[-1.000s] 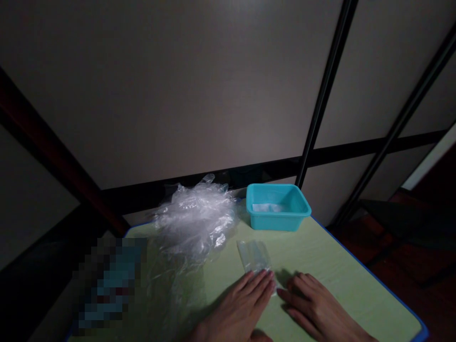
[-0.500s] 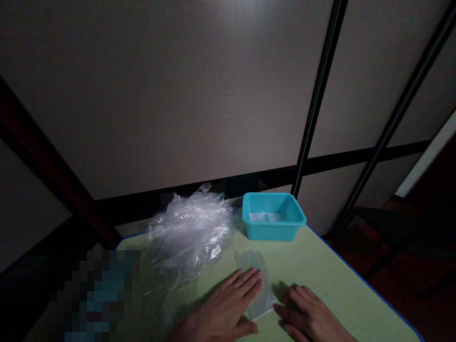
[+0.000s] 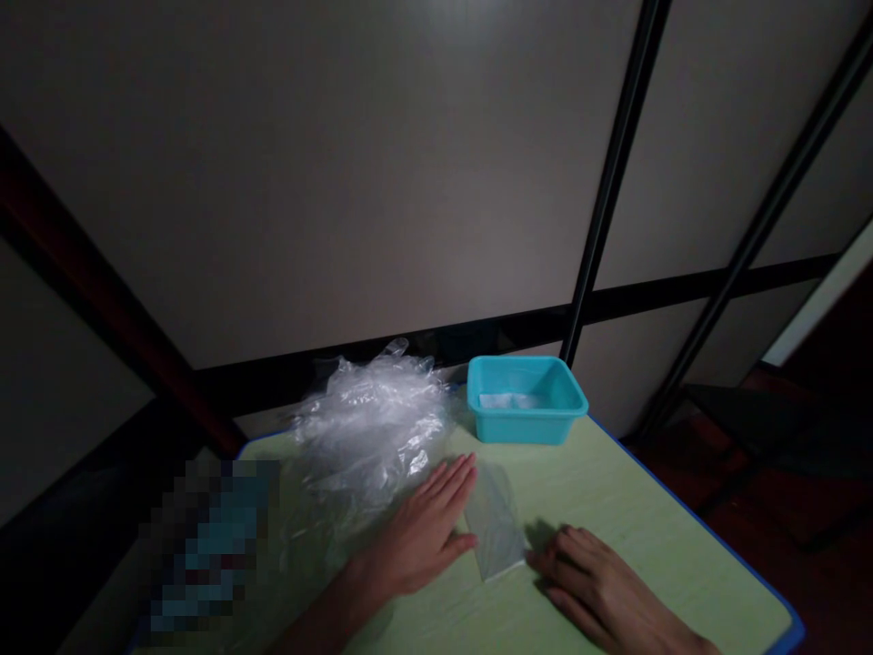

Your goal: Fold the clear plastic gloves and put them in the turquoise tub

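A dim room seen from a head-worn camera, with pale grey wall panels split by dark bars filling the upper two thirds. Below them sits a light green table [image 3: 614, 509] with a smooth matte top and a thin blue edge. On its far left side lies a large heap of clear plastic film [image 3: 372, 428], crinkled and glossy, catching small white highlights. Just right of the heap, at the far edge, stands a small turquoise tub [image 3: 526, 400], rectangular with rounded corners and a rolled rim; something pale lies in its bottom, too dim to identify.

Near the front centre, a small clear plastic sheet [image 3: 496, 528] lies flat on the table, a narrow, soft-edged rectangle running away from the viewer. The left hand [image 3: 426, 528] rests open, palm down, fingers stretched and together, along the sheet's left edge. Half a second ago its fingers lay across the sheet; now they have slid leftward and farther forward, uncovering most of it. The right hand [image 3: 593, 587] is also open and flat, fingers loosely spread, fingertips touching the sheet's near right corner, much as before. Neither hand grips anything. A blurred, pixelated patch covers the table's near left corner.
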`<state>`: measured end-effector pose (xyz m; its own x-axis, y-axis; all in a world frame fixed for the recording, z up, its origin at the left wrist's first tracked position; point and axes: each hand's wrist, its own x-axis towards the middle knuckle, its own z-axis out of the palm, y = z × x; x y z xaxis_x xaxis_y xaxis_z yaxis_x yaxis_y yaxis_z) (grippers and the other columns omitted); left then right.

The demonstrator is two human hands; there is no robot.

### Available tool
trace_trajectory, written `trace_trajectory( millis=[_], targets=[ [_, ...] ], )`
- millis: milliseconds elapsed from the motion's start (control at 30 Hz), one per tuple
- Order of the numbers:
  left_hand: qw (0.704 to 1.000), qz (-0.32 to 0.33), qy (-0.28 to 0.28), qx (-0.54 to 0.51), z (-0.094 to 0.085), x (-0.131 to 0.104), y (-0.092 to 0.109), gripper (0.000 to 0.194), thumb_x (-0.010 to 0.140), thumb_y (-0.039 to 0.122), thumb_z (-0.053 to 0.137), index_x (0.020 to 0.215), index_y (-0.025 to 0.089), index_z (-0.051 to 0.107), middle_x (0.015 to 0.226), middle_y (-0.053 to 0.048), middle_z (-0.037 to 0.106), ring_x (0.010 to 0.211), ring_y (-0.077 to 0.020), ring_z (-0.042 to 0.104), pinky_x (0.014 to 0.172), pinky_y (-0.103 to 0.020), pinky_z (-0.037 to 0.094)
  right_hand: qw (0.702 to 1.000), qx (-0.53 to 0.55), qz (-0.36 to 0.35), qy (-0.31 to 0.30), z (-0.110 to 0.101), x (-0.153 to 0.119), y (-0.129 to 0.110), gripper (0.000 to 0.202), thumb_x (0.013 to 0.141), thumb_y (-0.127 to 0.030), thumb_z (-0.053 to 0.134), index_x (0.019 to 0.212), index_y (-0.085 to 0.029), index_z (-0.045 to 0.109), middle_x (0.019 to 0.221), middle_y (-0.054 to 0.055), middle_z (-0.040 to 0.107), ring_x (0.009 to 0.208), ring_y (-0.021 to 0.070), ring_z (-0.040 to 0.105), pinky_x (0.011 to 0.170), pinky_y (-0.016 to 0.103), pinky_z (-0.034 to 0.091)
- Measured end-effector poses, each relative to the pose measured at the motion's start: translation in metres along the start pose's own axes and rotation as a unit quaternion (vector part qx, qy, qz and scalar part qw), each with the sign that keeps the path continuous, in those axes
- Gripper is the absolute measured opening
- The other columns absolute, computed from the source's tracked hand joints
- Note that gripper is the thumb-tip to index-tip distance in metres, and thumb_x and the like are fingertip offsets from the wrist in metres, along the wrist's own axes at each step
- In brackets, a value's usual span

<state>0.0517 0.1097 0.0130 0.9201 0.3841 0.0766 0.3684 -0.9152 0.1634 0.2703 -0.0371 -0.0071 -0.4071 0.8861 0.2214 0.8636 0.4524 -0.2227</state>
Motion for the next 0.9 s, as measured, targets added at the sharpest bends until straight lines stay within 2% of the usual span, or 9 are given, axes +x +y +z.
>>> trace_trajectory(
  millis=[67, 133, 233, 300, 467, 700, 833, 900],
  targets=[
    [1.0, 0.02, 0.011, -0.015, 0.001, -0.014, 0.016, 0.067, 0.082, 0.023, 0.052, 0.137, 0.019, 0.014, 0.144, -0.003, 0.013, 0.13, -0.0188, 0.013, 0.107, -0.037, 0.017, 0.999, -0.015, -0.016, 0.032, 0.005, -0.001, 0.003, 0.025, 0.09, -0.022, 0.038, 0.112, -0.018, 0.049, 0.086, 0.006, 0.057, 0.08, 0.0193, 0.051, 0.074, 0.032, 0.039],
    [0.999, 0.031, 0.016, -0.023, 0.004, -0.025, 0.029, 0.061, 0.081, 0.02, 0.053, 0.134, 0.021, 0.024, 0.143, -0.002, 0.02, 0.129, -0.0196, 0.02, 0.105, -0.037, 0.022, 0.997, -0.042, -0.027, 0.065, 0.01, 0.0, 0.005, 0.022, 0.092, -0.02, 0.034, 0.1, -0.017, 0.054, 0.078, 0.004, 0.057, 0.072, 0.0179, 0.05, 0.067, 0.031, 0.037],
    [0.999, 0.026, 0.023, -0.028, 0.009, -0.031, 0.038, 0.045, 0.082, 0.017, 0.051, 0.125, 0.02, 0.041, 0.137, -0.004, 0.035, 0.124, -0.0208, 0.032, 0.101, -0.037, 0.031, 0.989, -0.101, -0.054, 0.095, 0.015, 0.005, 0.007, 0.027, 0.092, -0.018, 0.032, 0.077, -0.017, 0.055, 0.067, 0.001, 0.054, 0.063, 0.0159, 0.048, 0.058, 0.03, 0.032],
    [0.999, 0.019, 0.029, -0.034, 0.011, -0.03, 0.041, 0.036, 0.082, 0.017, 0.051, 0.118, 0.02, 0.048, 0.131, -0.005, 0.044, 0.12, -0.0207, 0.039, 0.099, -0.036, 0.035, 0.983, -0.136, -0.08, 0.092, 0.015, 0.011, 0.008, 0.029, 0.092, -0.016, 0.032, 0.071, -0.017, 0.052, 0.065, 0.0, 0.053, 0.06, 0.0151, 0.046, 0.056, 0.03, 0.028],
    [0.997, 0.011, 0.055, -0.054, 0.012, -0.024, 0.045, 0.025, 0.081, 0.018, 0.053, 0.106, 0.02, 0.057, 0.119, -0.004, 0.054, 0.111, -0.0204, 0.047, 0.095, -0.035, 0.04, 0.976, -0.158, -0.126, 0.075, 0.008, 0.023, 0.01, 0.031, 0.092, -0.014, 0.031, 0.069, -0.017, 0.051, 0.065, 0.0, 0.052, 0.06, 0.0142, 0.045, 0.055, 0.031, 0.026],
    [0.996, 0.011, 0.065, -0.064, 0.014, -0.023, 0.046, 0.023, 0.081, 0.019, 0.054, 0.103, 0.02, 0.058, 0.115, -0.004, 0.057, 0.108, -0.0206, 0.049, 0.093, -0.035, 0.041, 0.967, -0.168, -0.185, 0.042, 0.005, 0.033, 0.011, 0.024, 0.088, -0.016, 0.043, 0.065, -0.017, 0.049, 0.067, -0.001, 0.053, 0.063, 0.0142, 0.046, 0.057, 0.031, 0.027],
    [0.996, 0.015, 0.061, -0.07, 0.015, -0.024, 0.045, 0.023, 0.082, 0.02, 0.053, 0.105, 0.021, 0.056, 0.116, -0.004, 0.056, 0.11, -0.0204, 0.048, 0.094, -0.035, 0.04, 0.974, -0.155, -0.159, 0.042, 0.012, 0.032, 0.013, 0.019, 0.088, -0.015, 0.044, 0.07, -0.017, 0.05, 0.07, -0.001, 0.055, 0.066, 0.0137, 0.049, 0.061, 0.03, 0.033],
    [0.995, 0.014, 0.06, -0.075, 0.015, -0.024, 0.046, 0.025, 0.082, 0.02, 0.053, 0.107, 0.021, 0.055, 0.117, -0.004, 0.055, 0.109, -0.0203, 0.048, 0.095, -0.035, 0.039, 0.977, -0.141, -0.155, 0.044, 0.017, 0.031, 0.014, 0.015, 0.088, -0.014, 0.043, 0.076, -0.016, 0.052, 0.082, 0.002, 0.059, 0.078, 0.0147, 0.053, 0.072, 0.03, 0.037]
  ],
)
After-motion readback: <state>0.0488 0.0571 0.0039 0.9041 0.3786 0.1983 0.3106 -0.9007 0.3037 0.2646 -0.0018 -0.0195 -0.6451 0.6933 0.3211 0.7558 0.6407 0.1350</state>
